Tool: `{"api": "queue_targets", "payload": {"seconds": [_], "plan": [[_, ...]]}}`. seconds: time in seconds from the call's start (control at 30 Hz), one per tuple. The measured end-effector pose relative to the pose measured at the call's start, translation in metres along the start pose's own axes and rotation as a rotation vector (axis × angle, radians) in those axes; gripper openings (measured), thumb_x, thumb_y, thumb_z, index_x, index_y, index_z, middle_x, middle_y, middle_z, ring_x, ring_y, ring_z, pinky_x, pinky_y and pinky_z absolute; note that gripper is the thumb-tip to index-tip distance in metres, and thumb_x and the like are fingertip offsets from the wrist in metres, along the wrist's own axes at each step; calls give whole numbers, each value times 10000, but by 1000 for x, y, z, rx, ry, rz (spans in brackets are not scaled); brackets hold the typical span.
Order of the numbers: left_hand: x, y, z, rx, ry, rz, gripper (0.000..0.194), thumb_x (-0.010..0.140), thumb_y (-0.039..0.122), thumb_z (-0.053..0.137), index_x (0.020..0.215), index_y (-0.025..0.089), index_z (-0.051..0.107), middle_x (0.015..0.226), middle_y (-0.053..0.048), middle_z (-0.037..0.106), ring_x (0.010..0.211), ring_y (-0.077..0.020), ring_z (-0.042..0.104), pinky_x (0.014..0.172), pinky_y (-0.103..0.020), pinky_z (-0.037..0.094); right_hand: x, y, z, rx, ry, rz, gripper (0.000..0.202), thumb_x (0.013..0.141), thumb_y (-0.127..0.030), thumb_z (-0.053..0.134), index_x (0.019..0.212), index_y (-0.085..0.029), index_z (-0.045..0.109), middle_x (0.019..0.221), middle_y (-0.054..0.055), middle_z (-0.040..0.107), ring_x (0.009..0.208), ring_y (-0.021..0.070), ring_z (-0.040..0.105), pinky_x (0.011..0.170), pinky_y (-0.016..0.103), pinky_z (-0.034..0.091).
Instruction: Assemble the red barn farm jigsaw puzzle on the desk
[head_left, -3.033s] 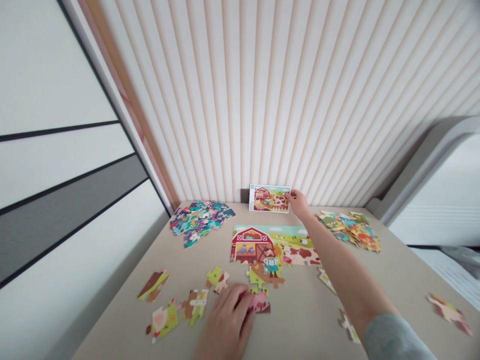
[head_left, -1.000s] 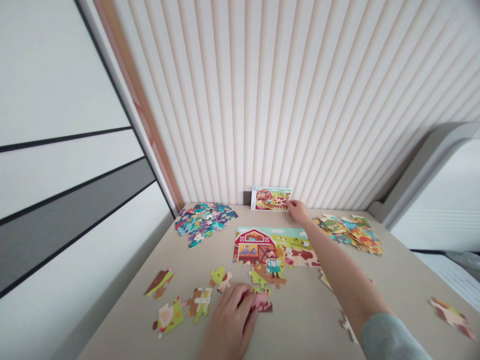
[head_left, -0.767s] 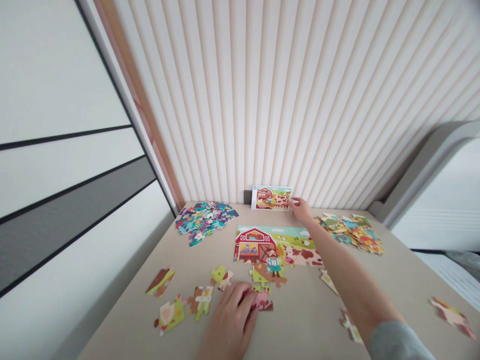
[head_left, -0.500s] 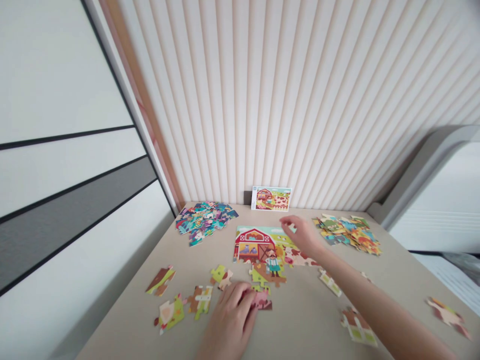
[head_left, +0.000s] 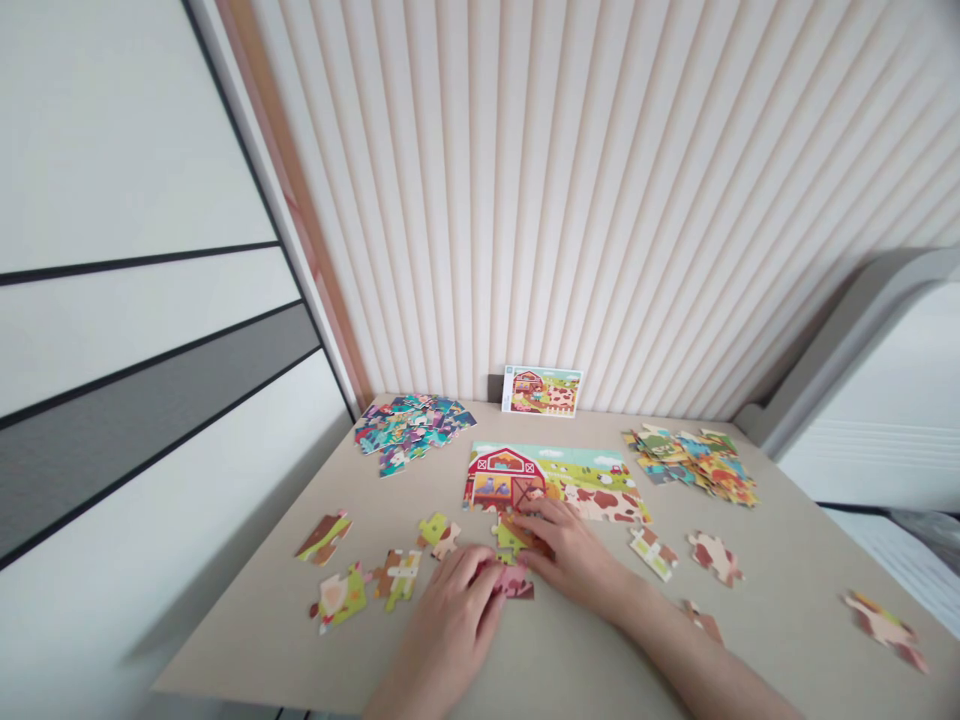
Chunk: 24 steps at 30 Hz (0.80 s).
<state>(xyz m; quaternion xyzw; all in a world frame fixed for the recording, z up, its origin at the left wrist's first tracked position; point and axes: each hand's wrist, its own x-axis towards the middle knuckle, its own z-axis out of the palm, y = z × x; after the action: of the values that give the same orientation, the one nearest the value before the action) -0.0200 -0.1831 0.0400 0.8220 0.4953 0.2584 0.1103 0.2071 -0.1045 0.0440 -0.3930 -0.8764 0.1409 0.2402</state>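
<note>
The half-built farm jigsaw puzzle (head_left: 600, 470) lies mid-table, showing a red barn, fields and a brown-spotted cow. My left hand (head_left: 461, 600) rests below it, fingers curled down on a pink puzzle piece (head_left: 517, 580) that they partly cover. Above and to the right, my right hand (head_left: 574, 550) has thumb and fingers around a green and brown puzzle piece (head_left: 508, 537) at the puzzle's lower edge, hiding most of it. Just left of my left hand lie a green and brown piece (head_left: 439, 535) and a fence piece (head_left: 397, 577).
A picture card (head_left: 541, 391) leans against the ribbed wall. Purple-teal pieces (head_left: 416, 430) are heaped at back left, yellow-green pieces (head_left: 694, 462) at back right. Loose pieces include a hen piece (head_left: 339, 597), a fence piece (head_left: 652, 552), a brown-white piece (head_left: 716, 556) and one far right (head_left: 885, 625).
My right hand has come down and left from above the puzzle's right part to the piece below the barn. My left hand stays on the pink piece. The view has shifted slightly.
</note>
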Motion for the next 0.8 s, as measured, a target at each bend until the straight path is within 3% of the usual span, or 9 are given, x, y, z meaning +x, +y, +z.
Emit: {"api": "queue_targets", "payload": {"seconds": [0.43, 0.6, 0.8], "plan": [[1, 2, -1, 35, 44, 0, 222, 975, 147, 510, 1133, 251, 626, 1181, -71, 616, 1115, -245, 617, 994, -449, 545, -2, 2, 6, -38, 58, -49, 279, 996, -281, 629, 1265, -311, 698, 1258, 64, 664, 1159, 244, 607, 1014, 422, 512], [3, 2, -1, 46, 61, -4, 209, 988, 172, 509, 1135, 249, 636, 1172, -76, 624, 1105, -248, 623, 952, -435, 564, 2, -4, 6, -91, 30, -55, 272, 1000, -289, 627, 1257, -329, 705, 1249, 58, 650, 1158, 239, 590, 988, 398, 508], [1, 1, 0, 78, 70, -6, 224, 984, 166, 507, 1147, 236, 644, 1242, -88, 617, 1169, -253, 615, 1024, -468, 545, 3, -6, 5, -98, 30, -64, 288, 1009, -283, 610, 1277, -342, 699, 1244, 64, 643, 1153, 244, 584, 980, 414, 500]]}}
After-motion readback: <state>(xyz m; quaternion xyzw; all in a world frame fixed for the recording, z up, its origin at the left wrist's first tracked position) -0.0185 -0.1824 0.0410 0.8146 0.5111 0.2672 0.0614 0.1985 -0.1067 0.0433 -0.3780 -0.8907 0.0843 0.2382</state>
